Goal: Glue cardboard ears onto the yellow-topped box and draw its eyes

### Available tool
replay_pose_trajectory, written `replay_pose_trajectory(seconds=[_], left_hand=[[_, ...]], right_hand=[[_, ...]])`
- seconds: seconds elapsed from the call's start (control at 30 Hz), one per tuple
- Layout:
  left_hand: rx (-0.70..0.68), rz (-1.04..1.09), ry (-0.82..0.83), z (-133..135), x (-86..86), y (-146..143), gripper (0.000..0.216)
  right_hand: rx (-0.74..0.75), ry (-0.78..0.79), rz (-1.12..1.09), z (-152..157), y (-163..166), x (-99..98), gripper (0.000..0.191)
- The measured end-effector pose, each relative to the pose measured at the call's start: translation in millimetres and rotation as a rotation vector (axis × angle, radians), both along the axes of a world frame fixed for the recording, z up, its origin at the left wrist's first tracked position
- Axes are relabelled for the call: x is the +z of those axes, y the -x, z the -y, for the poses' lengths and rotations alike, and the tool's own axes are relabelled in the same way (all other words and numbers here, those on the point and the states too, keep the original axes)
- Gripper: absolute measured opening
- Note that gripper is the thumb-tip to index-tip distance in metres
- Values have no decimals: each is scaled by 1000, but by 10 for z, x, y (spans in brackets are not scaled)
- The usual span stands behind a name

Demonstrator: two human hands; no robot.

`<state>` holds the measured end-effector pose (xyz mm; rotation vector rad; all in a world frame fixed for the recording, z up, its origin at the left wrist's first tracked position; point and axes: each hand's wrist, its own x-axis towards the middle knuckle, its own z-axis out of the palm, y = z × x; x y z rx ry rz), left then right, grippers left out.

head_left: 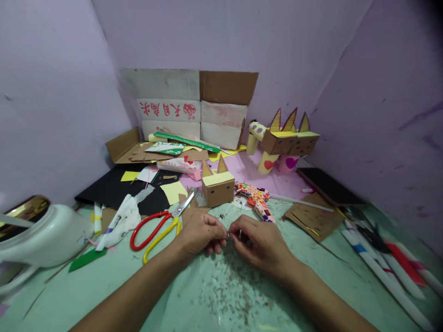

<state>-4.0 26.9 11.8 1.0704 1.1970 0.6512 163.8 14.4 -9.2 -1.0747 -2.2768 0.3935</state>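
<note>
My left hand (pixel 205 233) and my right hand (pixel 258 237) meet fingertip to fingertip above the middle of the table. Each is pinched closed, around something too small to make out. Just beyond them stands a small cardboard box (pixel 218 194) with two pointed ears, a pale yellow top strip and two dark eye dots. Scissors (pixel 171 215) with one red and one yellow handle lie left of my left hand, blades pointing away. Past my right hand lies a crumpled piece of flowered paper (pixel 256 197).
Finished cardboard animals (pixel 282 143) stand at the back right. Marker pens (pixel 375 263) lie at the right beside a cardboard piece (pixel 313 216). A white pitcher (pixel 57 235) stands at the left. Behind are an opened carton (pixel 221 113) and black card (pixel 116 186). Scraps litter the green tabletop (pixel 194 295).
</note>
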Motion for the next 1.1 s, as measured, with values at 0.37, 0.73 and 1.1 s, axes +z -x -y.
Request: replay_pose_trajectory(seconds=[0.37,0.73,1.1], left_hand=[[5,-28,-11,6,21,-6,10],[16,-56,-26,-3,-29,-8,8],[32,-52,-25,0,-38,-21,9]], right_hand=[[5,11,3,9,5,15,12],[-6,0,-1,17,5,-16,10],[-6,-11,-13,25,11,-25,9]])
